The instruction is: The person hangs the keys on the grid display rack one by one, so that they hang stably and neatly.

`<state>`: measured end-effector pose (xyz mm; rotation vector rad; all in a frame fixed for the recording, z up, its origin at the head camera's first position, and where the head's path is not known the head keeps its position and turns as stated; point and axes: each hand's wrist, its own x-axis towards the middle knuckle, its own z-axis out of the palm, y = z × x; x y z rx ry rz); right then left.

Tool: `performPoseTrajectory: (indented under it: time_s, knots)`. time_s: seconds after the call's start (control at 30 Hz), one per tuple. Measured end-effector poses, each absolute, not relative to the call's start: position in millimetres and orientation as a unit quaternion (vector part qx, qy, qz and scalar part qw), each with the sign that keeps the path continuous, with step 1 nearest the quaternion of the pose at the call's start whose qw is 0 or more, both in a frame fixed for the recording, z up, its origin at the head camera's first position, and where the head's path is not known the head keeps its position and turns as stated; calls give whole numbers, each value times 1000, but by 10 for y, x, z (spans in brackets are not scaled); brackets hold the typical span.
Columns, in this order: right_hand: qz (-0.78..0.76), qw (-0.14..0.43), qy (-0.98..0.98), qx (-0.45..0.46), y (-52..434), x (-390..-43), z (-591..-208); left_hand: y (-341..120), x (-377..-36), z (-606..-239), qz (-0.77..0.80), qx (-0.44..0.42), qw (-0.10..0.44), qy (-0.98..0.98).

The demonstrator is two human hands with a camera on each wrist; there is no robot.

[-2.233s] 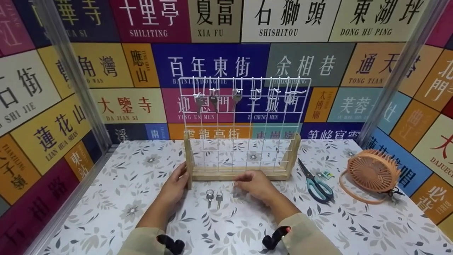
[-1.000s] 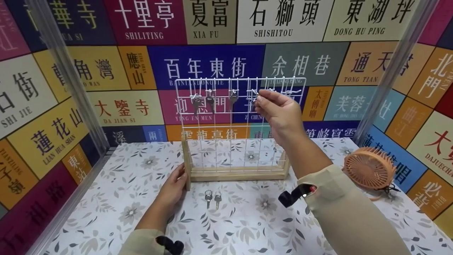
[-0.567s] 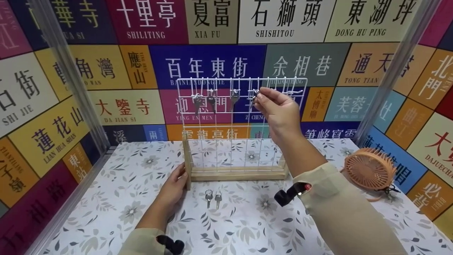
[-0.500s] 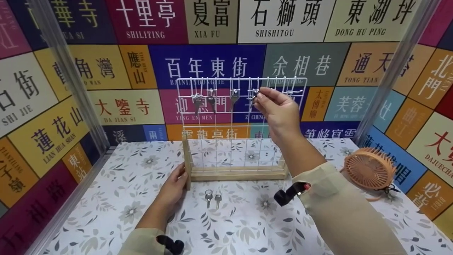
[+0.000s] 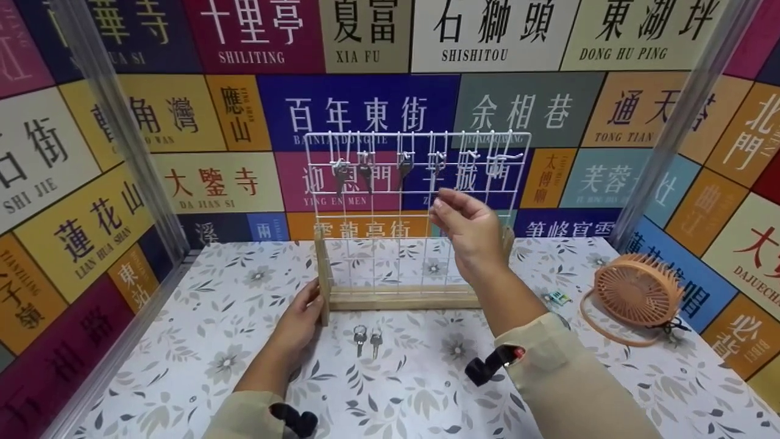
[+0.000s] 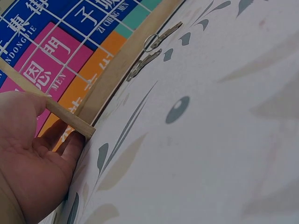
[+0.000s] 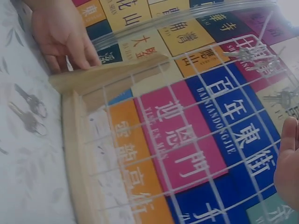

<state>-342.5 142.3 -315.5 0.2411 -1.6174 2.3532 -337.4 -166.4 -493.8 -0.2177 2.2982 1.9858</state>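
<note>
My left hand (image 5: 303, 312) grips the left wooden post (image 6: 70, 119) of a white wire grid rack (image 5: 402, 301); in the left wrist view the thumb is on one side and fingers behind. My right hand (image 5: 474, 230) hovers before the grid, below the hooks, fingers loosely bent and nothing visible in them. Several keys hang from the rack's hooks, among them one key (image 5: 405, 166) near the middle and another key (image 5: 438, 163) just to its right. Two loose keys, a left one (image 5: 360, 342) and a right one (image 5: 376, 343), lie on the table before the rack.
Two hooks on the right, one of them a white hook (image 5: 503, 160), carry no key. An orange fan (image 5: 640, 292) stands at the right, with a small green-and-white packet (image 5: 558, 297) beside it. My right forearm hides the scissors. Sign-covered walls enclose the patterned table (image 5: 183, 366).
My right hand rose from the table to the fourth hook, then let go of a key, which now hangs there, and moved down. My left hand stayed on the post.
</note>
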Motion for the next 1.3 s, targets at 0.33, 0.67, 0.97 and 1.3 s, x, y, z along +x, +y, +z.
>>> performPoseTrajectory:
  time_s: [0.33,0.67,0.97,1.3]
  knots:
    - [841,71,-531,72,1148,-3346,-3835,-1644,-3387,-4942,651,-67,50,754]
    - [832,11,-553,51,857,-3331,-4238,-1636,-3378,-4930,650,-69,50,755]
    - [769,-57,-637,29,819,-3418,-4679,-1633,-3377,-4939,664,-79,53,742]
    - [677,-99,-728,52,907,-3446,-4984,-1643,-3375,-4968,680,-56,38,730]
